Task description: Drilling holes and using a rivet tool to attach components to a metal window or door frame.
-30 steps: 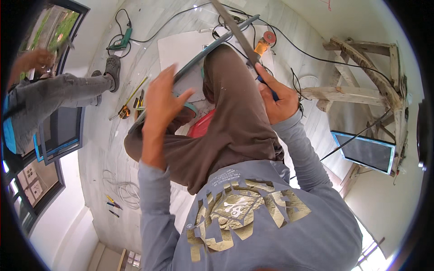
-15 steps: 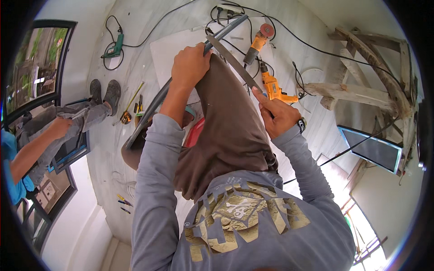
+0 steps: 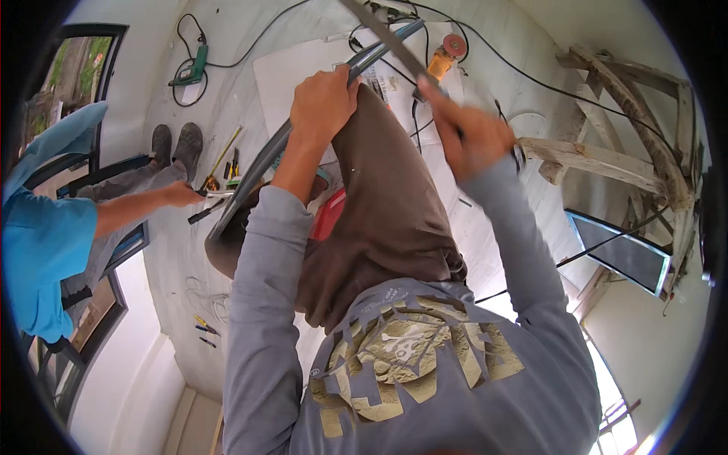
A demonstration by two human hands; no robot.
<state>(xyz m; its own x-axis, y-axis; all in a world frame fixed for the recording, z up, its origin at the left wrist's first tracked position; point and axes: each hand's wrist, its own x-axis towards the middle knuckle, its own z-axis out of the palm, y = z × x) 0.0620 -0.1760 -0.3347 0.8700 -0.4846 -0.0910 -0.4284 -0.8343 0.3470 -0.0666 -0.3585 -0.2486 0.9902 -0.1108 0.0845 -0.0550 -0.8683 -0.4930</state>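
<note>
My left hand [image 3: 322, 102] is wrapped round a long bluish-grey metal bar [image 3: 262, 167], which runs slantwise beside my bent leg. My right hand [image 3: 474, 136], smeared by motion, grips the near end of a long flat metal file [image 3: 383, 34]. The file slants up and left, crossing over the bar's far end; whether the two touch I cannot tell. An orange angle grinder [image 3: 444, 59] with a red disc lies on the floor just beyond my right hand.
At the left a co-worker in a blue shirt [image 3: 57, 243] reaches a hand [image 3: 182, 195] toward tools near the bar's lower end. A green power tool [image 3: 195, 67] and black cables lie on the floor. Wooden trestle [image 3: 591, 161] and dark framed panel [image 3: 618, 254] stand right.
My right hand has moved slightly right and up, pushing the file forward across the bar. My left hand stays on the bar. The co-worker has bent lower and reached rightward.
</note>
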